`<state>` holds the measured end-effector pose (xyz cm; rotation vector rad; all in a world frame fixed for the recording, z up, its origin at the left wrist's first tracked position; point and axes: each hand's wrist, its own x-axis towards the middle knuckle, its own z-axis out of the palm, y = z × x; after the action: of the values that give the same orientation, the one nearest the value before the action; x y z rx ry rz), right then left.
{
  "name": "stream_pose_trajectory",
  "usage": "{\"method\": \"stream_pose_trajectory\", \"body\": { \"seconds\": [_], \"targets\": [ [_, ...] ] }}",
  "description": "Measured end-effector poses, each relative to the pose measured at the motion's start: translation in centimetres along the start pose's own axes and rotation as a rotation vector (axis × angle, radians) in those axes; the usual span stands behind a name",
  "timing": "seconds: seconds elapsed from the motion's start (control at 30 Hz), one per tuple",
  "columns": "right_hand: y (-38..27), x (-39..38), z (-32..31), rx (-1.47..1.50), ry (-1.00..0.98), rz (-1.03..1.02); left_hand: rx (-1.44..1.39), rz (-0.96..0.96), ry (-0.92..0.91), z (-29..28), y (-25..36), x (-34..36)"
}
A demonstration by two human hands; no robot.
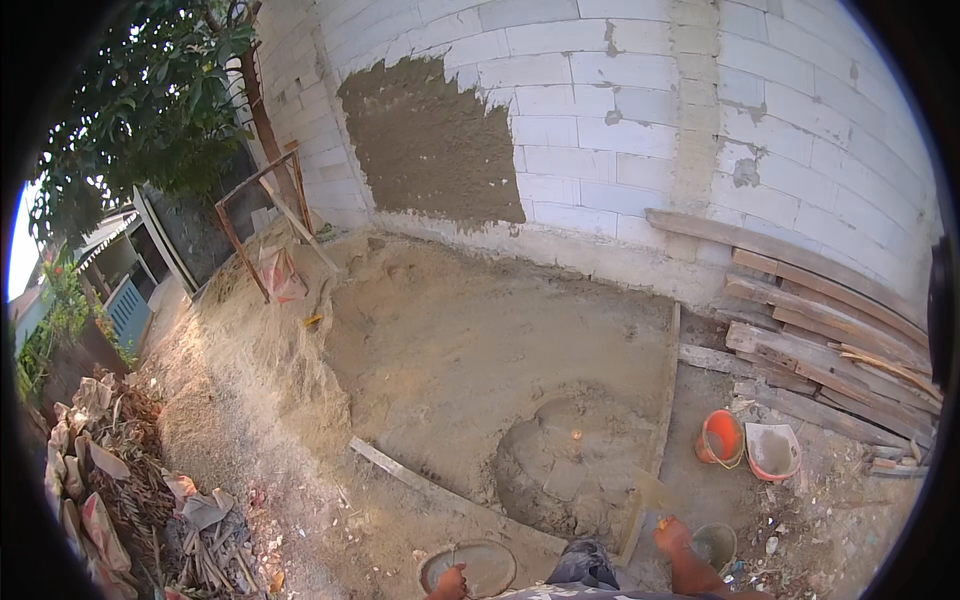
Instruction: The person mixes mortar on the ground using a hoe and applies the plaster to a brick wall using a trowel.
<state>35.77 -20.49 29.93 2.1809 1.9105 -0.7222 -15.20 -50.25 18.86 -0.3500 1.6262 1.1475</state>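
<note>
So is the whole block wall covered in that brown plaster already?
No, the brown plaster patch covers only one part of the block wall; the rest shows bare pale blocks.

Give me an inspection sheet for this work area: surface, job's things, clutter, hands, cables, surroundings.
Surface: bare sandy ground with a mound of wet grey mortar mixed on it.
Job's things: a round pan by the left hand; a trowel and a small bucket by the right hand.
Clutter: orange bucket and pale tub to the right; stacked planks against the wall; a loose plank on the ground; sacks and debris at left.
Hands: left hand at the pan's rim; right hand at the trowel, grip unclear.
Cables: nothing seen.
Surroundings: block wall with a patch of plaster; wooden frame; tree at left.
</note>
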Motion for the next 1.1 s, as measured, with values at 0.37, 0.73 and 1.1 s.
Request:
{"method": "stream_pose_trajectory", "body": {
  "seconds": [0.37, 0.73, 1.1],
  "targets": [
    [-19.3, 3.5, 17.8, -0.616, -0.678, -0.367, -0.506, -0.105, 0.273, -21.4, 12.0, 2.7],
    [-76.9, 10.7, 11.4, 0.068, -0.289, -0.724, -0.717, -0.209, 0.418, -31.9, 25.7, 9.2],
    [-72.7, 9.8, 12.6, -0.356, -0.263, -0.308, -0.746, -0.256, 0.374, -34.4, 41.0, 21.1]
  ]
}}
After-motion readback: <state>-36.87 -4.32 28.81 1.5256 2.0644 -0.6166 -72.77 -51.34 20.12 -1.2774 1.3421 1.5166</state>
